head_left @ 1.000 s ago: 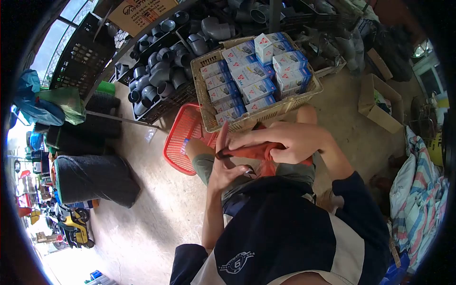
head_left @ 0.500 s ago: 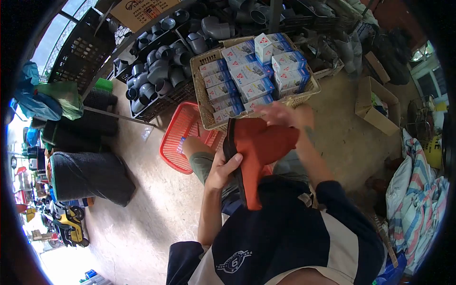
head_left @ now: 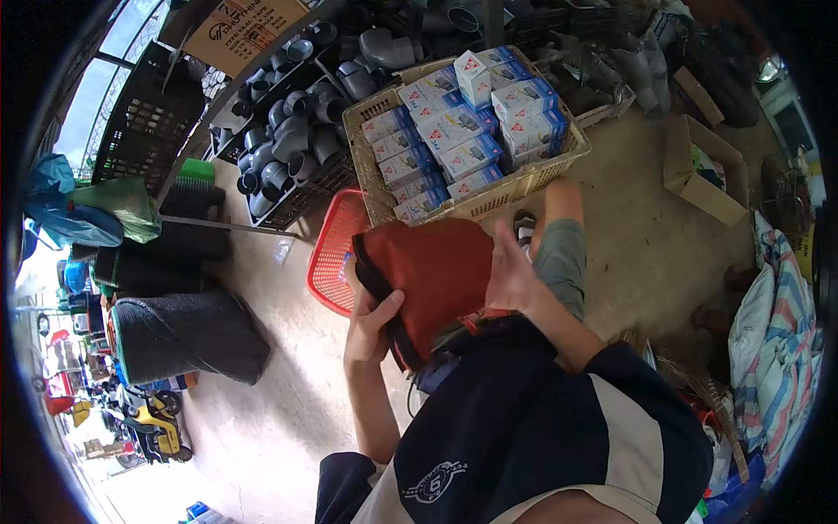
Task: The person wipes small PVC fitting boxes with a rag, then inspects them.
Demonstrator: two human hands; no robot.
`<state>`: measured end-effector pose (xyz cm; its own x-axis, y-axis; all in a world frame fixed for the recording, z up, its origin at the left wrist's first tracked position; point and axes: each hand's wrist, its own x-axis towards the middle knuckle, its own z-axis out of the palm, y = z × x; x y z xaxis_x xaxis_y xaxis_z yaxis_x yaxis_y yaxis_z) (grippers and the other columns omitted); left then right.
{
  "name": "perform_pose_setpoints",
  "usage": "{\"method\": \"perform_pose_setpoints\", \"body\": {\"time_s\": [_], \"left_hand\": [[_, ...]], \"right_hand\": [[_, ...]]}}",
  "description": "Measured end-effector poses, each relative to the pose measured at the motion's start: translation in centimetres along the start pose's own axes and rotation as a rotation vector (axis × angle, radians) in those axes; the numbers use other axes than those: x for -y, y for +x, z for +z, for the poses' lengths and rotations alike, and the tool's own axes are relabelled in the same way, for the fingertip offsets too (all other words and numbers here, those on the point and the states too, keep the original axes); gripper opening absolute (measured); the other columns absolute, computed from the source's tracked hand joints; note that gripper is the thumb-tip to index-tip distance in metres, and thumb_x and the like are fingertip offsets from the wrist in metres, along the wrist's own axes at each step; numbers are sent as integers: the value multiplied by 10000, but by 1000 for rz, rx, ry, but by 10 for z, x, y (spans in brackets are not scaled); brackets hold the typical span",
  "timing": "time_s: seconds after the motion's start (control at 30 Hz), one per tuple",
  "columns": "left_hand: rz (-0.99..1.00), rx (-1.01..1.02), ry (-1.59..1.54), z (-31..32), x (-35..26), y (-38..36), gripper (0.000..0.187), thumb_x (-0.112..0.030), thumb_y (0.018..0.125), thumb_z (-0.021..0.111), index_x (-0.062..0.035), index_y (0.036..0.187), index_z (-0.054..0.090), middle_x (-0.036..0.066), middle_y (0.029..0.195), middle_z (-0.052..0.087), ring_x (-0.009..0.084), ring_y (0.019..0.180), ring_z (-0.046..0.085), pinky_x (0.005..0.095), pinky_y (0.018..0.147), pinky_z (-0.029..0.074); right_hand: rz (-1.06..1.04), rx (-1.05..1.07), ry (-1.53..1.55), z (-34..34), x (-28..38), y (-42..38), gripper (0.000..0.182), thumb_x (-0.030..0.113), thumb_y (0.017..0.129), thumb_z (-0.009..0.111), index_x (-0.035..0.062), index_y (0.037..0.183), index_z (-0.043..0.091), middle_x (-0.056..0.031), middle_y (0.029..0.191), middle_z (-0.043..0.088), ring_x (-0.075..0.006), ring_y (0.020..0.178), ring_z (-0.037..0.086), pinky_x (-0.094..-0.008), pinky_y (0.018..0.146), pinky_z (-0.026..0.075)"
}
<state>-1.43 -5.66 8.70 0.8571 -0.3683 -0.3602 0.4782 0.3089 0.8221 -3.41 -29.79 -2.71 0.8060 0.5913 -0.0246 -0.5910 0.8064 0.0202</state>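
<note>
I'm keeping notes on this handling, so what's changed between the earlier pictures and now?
The red cloth, bunched up at first, is now spread wide. The left hand has shifted left, holding its dark band. The right hand has let go and is open by the cloth's right edge. Crate, boxes and red basket stayed put.

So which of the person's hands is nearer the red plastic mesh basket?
Left. The left hand, holding the black-edged red cloth, appears just beside the basket; the right hand is farther, at the cloth's opposite side.
</note>
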Motion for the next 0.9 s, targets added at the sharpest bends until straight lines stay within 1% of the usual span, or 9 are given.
{"method": "perform_pose_setpoints", "body": {"time_s": [0.1,0.17,0.27,0.37,0.53,0.63,0.77,0.83,0.9], "left_hand": [[-78,60,152,-21,6,6,777,-15,915,626,15,1561,196,166,1493,427,267,1397,421,396,1142,395],[-72,19,219,-24,10,8,650,-39,920,662,34,1485,350,144,1376,540,228,1276,528,362,1073,450],[-109,48,311,-33,9,10,525,-65,916,691,50,1381,477,113,1240,634,194,1130,615,334,993,494],[-91,30,386,-31,7,12,451,-83,907,712,57,1302,545,86,1145,678,166,1024,653,307,927,516],[44,-82,436,-18,6,17,426,-89,886,732,61,1251,573,94,1099,695,139,983,657,278,847,525],[88,-104,475,-23,10,19,423,-91,884,731,60,1248,575,112,1071,705,130,971,660,271,839,519],[77,-319,545,-18,13,13,432,-76,879,743,64,1253,580,102,1073,706,119,974,652,279,881,503],[127,-407,480,-20,22,15,449,-62,872,752,61,1268,581,101,1088,704,117,980,650,286,883,502],[201,-353,488,-18,19,13,457,-47,859,762,50,1272,592,103,1102,703,123,994,648,292,886,503]], "right_hand": [[-45,-182,-397,-10,11,-12,679,451,987,606,26,1485,428,-110,1480,520,-273,1357,504,-445,1135,401],[-59,-277,-781,21,16,-19,620,323,980,671,4,1463,450,-111,1420,568,-236,1315,534,-399,1123,409],[7,-430,-953,46,21,-17,534,190,964,695,-13,1417,498,-95,1330,614,-182,1237,562,-343,1080,431],[-157,-393,-993,41,19,-15,455,127,954,691,-10,1364,548,-83,1270,656,-155,1122,627,-316,991,498],[-237,-394,-1138,54,28,-15,427,95,908,739,-23,1292,595,-93,1220,667,-168,1074,639,-318,973,497],[-249,-407,-1291,53,37,-15,400,44,894,746,-19,1259,595,-84,1158,681,-148,1044,643,-286,906,521],[-281,-571,-1377,58,39,-18,393,5,876,762,7,1230,591,-87,1101,680,-126,998,648,-254,835,541],[-307,-505,-1309,66,39,-15,466,-2,860,776,31,1280,577,-97,1101,679,-122,974,647,-262,829,544],[-359,-413,-1380,68,39,-14,508,-6,848,783,41,1309,574,-102,1098,681,-121,948,647,-271,816,546]]}}
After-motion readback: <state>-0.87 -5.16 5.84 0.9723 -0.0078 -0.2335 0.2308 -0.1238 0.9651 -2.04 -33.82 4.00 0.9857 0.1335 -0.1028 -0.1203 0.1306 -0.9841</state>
